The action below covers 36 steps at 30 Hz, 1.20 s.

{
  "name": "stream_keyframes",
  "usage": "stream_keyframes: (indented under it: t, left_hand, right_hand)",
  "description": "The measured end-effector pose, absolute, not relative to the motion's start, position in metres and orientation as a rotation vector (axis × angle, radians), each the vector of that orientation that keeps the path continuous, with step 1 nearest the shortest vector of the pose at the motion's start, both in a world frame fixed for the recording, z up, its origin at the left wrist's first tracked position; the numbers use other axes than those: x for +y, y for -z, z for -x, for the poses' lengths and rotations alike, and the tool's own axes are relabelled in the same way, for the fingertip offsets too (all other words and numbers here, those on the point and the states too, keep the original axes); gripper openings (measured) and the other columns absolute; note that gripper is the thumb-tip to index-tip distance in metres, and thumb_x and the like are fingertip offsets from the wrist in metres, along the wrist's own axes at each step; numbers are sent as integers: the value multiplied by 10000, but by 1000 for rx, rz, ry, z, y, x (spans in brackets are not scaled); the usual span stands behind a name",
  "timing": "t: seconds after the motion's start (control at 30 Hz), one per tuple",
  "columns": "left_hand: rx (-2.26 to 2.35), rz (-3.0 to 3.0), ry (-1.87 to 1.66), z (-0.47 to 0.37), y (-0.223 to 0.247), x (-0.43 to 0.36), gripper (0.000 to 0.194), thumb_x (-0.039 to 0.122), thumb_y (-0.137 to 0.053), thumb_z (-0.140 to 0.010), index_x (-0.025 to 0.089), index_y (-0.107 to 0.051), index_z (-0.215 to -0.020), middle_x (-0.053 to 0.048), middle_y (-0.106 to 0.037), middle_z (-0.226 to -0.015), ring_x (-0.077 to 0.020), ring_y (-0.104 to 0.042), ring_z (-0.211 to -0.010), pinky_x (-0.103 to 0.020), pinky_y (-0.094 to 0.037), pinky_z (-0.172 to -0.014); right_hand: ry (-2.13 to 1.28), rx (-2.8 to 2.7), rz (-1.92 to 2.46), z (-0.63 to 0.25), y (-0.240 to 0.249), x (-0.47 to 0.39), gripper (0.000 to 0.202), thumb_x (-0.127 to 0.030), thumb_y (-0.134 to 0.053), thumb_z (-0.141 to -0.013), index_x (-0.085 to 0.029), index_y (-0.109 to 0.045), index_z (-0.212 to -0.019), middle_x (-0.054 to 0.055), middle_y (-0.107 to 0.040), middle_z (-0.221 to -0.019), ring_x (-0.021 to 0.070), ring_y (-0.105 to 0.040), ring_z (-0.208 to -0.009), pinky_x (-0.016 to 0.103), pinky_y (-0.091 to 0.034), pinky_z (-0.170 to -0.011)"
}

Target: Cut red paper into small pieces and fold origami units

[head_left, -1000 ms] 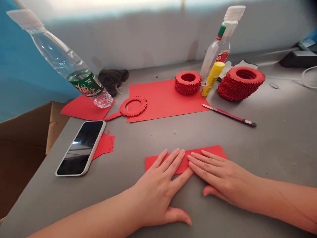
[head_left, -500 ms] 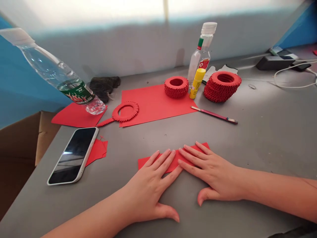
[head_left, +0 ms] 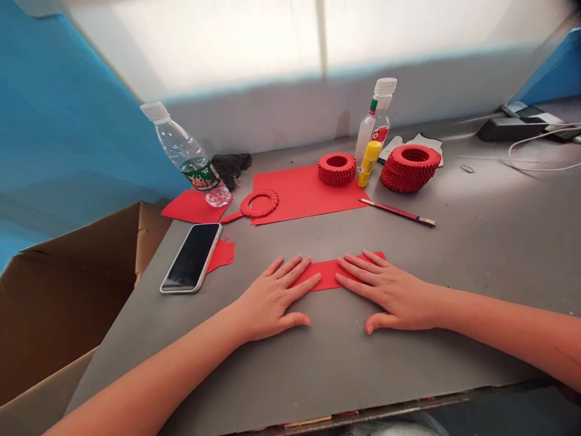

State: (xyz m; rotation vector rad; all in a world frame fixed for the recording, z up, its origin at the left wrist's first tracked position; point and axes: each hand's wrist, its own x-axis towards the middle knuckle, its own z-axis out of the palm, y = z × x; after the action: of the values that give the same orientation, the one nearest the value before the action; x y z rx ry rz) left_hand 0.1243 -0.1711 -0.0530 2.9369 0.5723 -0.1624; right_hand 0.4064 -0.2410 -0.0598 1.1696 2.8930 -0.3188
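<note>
Spread flat, the left hand [head_left: 272, 297] and right hand [head_left: 394, 293] press a red paper strip [head_left: 324, 274] against the desk [head_left: 290, 369], gripping nothing. The strip lies right of the phone [head_left: 192, 257].

2 bottles [head_left: 200, 174] | 1 phone [head_left: 191, 257] | 1 glue stick [head_left: 369, 165] | 1 slim tool [head_left: 399, 212] | 3 pleated rings [head_left: 336, 175] | papers [head_left: 324, 274] — apparently 4 or more

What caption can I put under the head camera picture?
Two hands flatten a red strip near spiky red rings.
</note>
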Motion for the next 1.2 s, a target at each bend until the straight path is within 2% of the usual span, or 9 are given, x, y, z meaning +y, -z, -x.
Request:
stream_keyframes:
  t: [0.1, 0.2, 0.3, 0.4, 0.6, 0.83, 0.93, 1.03, 1.2]
  left_hand:
    - [769, -2962, 236, -103, 45, -174, 696, 632, -241, -823, 266, -87, -1395, -73, -99, -1458, -275, -106, -1335, -464, -100, -1058]
    - [910, -3001, 186, -105, 32, -183, 725, 647, -242, -813, 209, -178, -1387, -86, -141, -1451, -289, -86, -1335, -485, -53, -1060]
    - [653, -3004, 103, -129, 29, -196, 772, 659, -245, -804, 171, -141, -1394, -91, -135, -1451, -246, -87, -1341, -432, -35, -1084]
    - [470, -2911, 103, -149, 37, -205, 799, 643, -254, -814, 120, -95, -1397, -108, -170, -1441, -218, -109, -1339, -367, -105, -1091]
    - [538, -2889, 127, -144, 49, -204, 807, 660, -272, -797, 161, -77, -1401, -104, -63, -1456, -242, -38, -1343, -410, -73, -1091]
    - [722, -2910, 146, -116, 45, -202, 744, 608, -290, -829, 175, -89, -1399, -117, -85, -1456, -243, -70, -1340, -412, -134, -1084]
    - [764, -2914, 142, -110, 43, -203, 668, 559, -285, -857, 184, -148, -1392, -114, -152, -1447, -240, -140, -1332, -407, -193, -1069]
    - [825, -2941, 39, -114, 42, -200, 546, 498, -304, -880, 205, -314, -1340, -99, -296, -1404, -231, -289, -1281, -385, -282, -1030]
    - [809, -3008, -138, -128, 37, -188, 392, 432, -385, -875, 217, -513, -1176, -86, -520, -1186, -197, -515, -1022, -337, -407, -897]
  right_hand:
    - [329, 2904, -1179, -407, 61, -242, 785, -637, -326, -785, -241, -47, -1403, 130, -67, -1455, 323, -94, -1323, 566, -134, -1018]
    - [332, 2924, -1187, -407, 62, -243, 750, -622, -347, -788, -281, -73, -1397, 122, -72, -1457, 336, -115, -1317, 573, -150, -1007]
    - [324, 2954, -1187, -408, 63, -244, 713, -609, -367, -790, -317, -110, -1387, 107, -55, -1461, 340, -123, -1315, 577, -153, -1001]
    - [347, 2970, -1177, -408, 64, -243, 705, -601, -382, -789, -318, -128, -1382, 100, -43, -1464, 340, -120, -1317, 578, -137, -1004]
    - [450, 2973, -1174, -410, 64, -240, 668, -569, -406, -798, -326, -168, -1373, 82, -48, -1468, 324, -93, -1325, 568, -94, -1019]
    - [378, 2927, -1247, -441, 60, -246, 570, -489, -369, -854, -354, -163, -1368, 71, -63, -1467, 270, -126, -1325, 541, -121, -1036]
    - [285, 2893, -1284, -455, 61, -249, 558, -469, -355, -866, -352, -149, -1371, 90, -92, -1462, 275, -154, -1318, 572, -143, -1014]
    - [183, 2888, -1291, -461, 62, -248, 529, -452, -334, -878, -339, -177, -1370, 101, -167, -1450, 268, -211, -1307, 584, -183, -994]
    - [-22, 2981, -1244, -459, 59, -235, 440, -399, -301, -900, -246, -384, -1304, 86, -469, -1304, 219, -417, -1205, 534, -218, -1011]
